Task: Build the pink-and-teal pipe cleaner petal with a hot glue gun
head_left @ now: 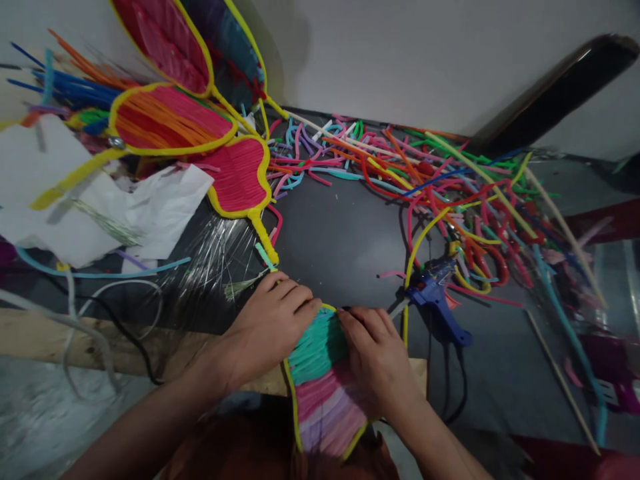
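Down at the near edge of the dark table (pixel 340 240), we have both hands on a petal-shaped panel (pixel 323 393), a yellow-rimmed piece filled with teal strands at the top and pink and lilac bands lower down, and it hangs over the table edge towards us. Our left hand (pixel 273 320) lies palm down, fingers together and gently bent, fingertips on the panel's upper left rim. Our right hand (pixel 377 357) sits palm down on the panel's right side, fingers bent and pressing on the teal strands. Both thumbs are hidden, so we cannot tell whether either hand pinches the piece or only rests on it. Just beside the right hand lies a blue glue gun (pixel 437 300), its dark cord trailing off the edge, with a yellow pipe cleaner (pixel 417 250) arching over it. Beyond that, we see a tangled pile of pipe cleaners (pixel 450 180) spread across the far right of the table. Up on the left, a pink petal (pixel 237 177) and an orange-and-pink petal (pixel 170 120), both yellow-rimmed, rest near crumpled white paper (pixel 150 207) and clear cellophane (pixel 215 247). A wooden plank (pixel 50 340) runs along the near left.
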`<state>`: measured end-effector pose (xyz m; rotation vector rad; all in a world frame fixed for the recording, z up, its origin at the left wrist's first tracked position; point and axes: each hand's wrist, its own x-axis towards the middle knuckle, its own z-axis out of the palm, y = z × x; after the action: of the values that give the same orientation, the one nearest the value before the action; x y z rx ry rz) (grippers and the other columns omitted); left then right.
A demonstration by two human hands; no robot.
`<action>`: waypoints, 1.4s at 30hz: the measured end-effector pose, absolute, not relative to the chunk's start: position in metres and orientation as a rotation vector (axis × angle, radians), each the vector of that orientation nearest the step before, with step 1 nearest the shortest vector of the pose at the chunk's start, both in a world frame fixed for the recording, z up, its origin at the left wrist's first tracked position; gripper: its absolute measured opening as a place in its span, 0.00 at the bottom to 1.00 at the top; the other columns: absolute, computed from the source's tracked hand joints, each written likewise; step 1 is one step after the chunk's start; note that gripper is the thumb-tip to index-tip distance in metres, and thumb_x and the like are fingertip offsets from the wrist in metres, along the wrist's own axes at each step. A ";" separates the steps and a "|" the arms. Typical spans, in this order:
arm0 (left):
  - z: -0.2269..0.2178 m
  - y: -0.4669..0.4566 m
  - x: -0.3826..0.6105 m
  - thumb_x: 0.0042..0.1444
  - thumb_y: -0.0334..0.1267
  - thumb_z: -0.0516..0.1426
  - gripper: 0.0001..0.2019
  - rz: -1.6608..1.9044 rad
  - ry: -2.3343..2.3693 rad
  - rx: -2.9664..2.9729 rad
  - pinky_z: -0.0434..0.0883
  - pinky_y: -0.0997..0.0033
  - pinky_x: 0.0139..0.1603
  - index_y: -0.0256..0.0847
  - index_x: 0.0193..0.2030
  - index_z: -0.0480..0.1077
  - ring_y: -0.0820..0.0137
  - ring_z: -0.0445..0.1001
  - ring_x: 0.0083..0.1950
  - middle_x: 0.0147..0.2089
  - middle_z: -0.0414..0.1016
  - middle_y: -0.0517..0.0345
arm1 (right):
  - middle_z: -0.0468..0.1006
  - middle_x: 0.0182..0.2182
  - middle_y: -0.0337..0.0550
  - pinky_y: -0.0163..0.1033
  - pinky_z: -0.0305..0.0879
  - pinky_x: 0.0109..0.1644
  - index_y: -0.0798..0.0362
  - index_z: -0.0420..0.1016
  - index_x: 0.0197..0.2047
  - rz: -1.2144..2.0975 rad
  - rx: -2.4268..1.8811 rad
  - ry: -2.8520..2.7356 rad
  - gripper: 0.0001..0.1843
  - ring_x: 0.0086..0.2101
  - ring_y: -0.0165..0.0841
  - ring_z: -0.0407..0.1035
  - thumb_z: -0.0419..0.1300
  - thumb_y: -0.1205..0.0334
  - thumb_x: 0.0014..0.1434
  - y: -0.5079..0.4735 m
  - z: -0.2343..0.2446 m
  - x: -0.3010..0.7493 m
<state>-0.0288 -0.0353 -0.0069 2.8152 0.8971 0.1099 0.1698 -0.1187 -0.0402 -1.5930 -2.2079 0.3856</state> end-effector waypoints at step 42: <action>-0.005 -0.056 -0.029 0.60 0.42 0.56 0.13 0.138 1.057 2.841 0.61 0.49 0.58 0.40 0.49 0.72 0.59 0.69 0.50 0.44 0.76 0.53 | 0.76 0.43 0.51 0.50 0.68 0.47 0.57 0.72 0.53 0.345 -1.626 -2.181 0.16 0.42 0.41 0.65 0.55 0.62 0.63 -0.116 -0.022 0.167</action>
<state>-0.0293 -0.0560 -0.0052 2.8409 1.0566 0.1378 0.1673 -0.1160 -0.0221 -1.6258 -2.1811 0.3452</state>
